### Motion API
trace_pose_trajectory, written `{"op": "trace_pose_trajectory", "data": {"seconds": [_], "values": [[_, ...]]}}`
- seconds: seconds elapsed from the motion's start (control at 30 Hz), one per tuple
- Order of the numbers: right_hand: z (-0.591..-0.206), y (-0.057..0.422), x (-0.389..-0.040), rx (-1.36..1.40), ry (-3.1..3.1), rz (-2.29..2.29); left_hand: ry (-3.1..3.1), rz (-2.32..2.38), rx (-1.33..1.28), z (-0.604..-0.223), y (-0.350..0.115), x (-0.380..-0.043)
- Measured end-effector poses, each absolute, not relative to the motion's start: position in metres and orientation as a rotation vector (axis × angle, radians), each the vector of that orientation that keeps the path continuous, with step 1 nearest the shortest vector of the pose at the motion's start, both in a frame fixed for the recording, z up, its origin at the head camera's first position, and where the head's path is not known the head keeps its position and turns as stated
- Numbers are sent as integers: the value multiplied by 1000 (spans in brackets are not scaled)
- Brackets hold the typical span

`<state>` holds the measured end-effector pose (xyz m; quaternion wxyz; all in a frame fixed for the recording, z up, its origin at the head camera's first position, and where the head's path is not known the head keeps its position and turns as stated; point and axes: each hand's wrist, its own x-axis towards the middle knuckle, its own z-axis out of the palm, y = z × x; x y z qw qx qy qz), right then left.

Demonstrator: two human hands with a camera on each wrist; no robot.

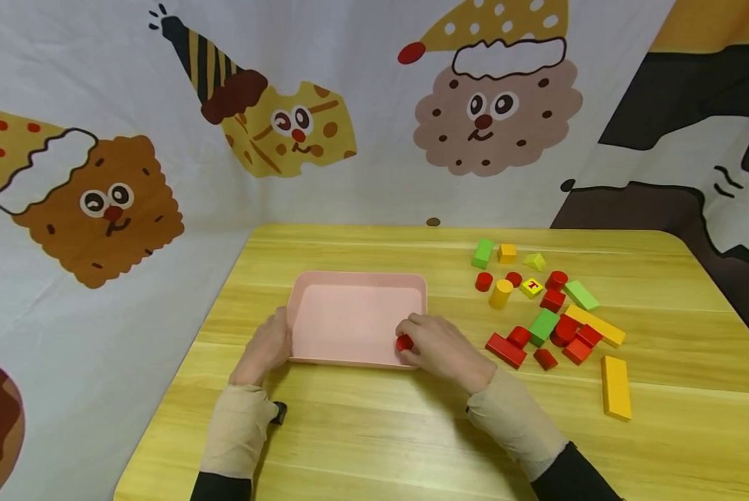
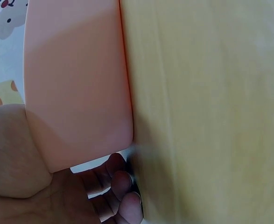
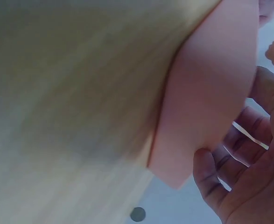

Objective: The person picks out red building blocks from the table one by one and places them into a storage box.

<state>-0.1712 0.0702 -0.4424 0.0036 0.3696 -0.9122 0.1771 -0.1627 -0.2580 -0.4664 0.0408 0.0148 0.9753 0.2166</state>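
Note:
A shallow pink tray lies on the wooden table. My left hand grips the tray's left end; in the left wrist view its thumb side lies against the wall and the fingers bend round the end. My right hand reaches over the tray's front right corner, holding a red cylinder block between thumb and fingers, low inside the rim. In the right wrist view the tray's outer wall hides that block, and one fingertip overlaps the wall.
Right of the tray lie scattered toy blocks: a yellow cylinder, a green block, a red rectangular block, a long yellow block and several others. Behind the table hangs a cartoon-printed cloth.

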Motion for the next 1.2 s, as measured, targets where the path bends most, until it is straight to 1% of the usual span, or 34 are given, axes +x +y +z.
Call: {"op": "trace_pose_trajectory", "data": {"seconds": [0.2, 0.6, 1.2], "values": [[-450, 68, -174, 1154, -2886, 557, 2976, 642, 34, -466, -258, -164], [-455, 65, -177, 1133, -2940, 605, 2978, 667, 18, -465, -258, -163], [-452, 63, -177, 1125, -3011, 577, 2969, 679, 27, -467, -258, -165]]}}
